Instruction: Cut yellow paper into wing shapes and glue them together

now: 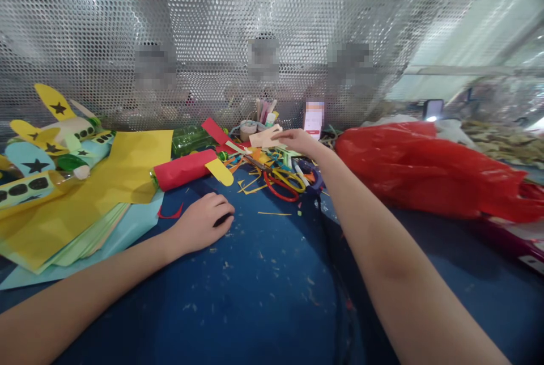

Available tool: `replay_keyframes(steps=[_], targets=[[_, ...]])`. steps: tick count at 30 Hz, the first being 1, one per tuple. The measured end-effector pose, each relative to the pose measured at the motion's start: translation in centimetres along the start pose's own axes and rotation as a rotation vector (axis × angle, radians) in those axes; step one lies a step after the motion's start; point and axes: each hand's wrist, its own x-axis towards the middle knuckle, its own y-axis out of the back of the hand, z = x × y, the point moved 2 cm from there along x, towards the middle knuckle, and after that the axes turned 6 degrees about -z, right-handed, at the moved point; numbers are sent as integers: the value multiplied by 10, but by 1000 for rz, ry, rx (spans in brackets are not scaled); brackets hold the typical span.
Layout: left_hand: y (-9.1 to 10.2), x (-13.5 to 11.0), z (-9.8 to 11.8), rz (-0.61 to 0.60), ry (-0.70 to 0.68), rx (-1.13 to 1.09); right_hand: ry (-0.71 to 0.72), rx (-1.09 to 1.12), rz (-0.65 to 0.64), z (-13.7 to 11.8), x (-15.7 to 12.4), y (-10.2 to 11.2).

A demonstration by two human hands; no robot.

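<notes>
Left hand (203, 222), loosely curled and released, rests on the worktop (255, 291); right hand (300, 141) meets beige paper (264, 137) toward the far edge, grip indeterminable.

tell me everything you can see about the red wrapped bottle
The red-wrapped bottle lies on its side on the blue table, just beyond the left hand and apart from it. A red, paper-like sleeve covers its body; green, plastic-looking material shows at its left end. A rounded yellow piece juts out at its right end.
</notes>
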Motion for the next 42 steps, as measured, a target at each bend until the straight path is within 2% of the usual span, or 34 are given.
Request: replay_keyframes(steps=[4,6,8,11,16,23,28,32,38,42], targets=[[-1,0,-1,-17,0,8,-108,-141,201,10,4,17],[-2,0,-1,-20,6,8,-165,-226,248,17,4,20],[-1,0,-1,-23,8,9,-230,-309,203,24,3,17],[-1,0,-1,-26,9,5,-311,-396,46,32,3,11],[-1,0,-1,-25,15,-2,-376,-479,-159,41,7,7],[-1,0,-1,-27,13,9,-404,-528,-228,39,8,7],[0,0,-1,-24,12,12,-381,-533,-199,31,7,8],[0,0,0,-16,7,10,-316,-541,-122,25,4,8],[0,0,0,-17,11,12,-79,-523,-54,9,3,0],[-1,0,-1,-23,15,21,71,-520,-77,-11,3,-12]])
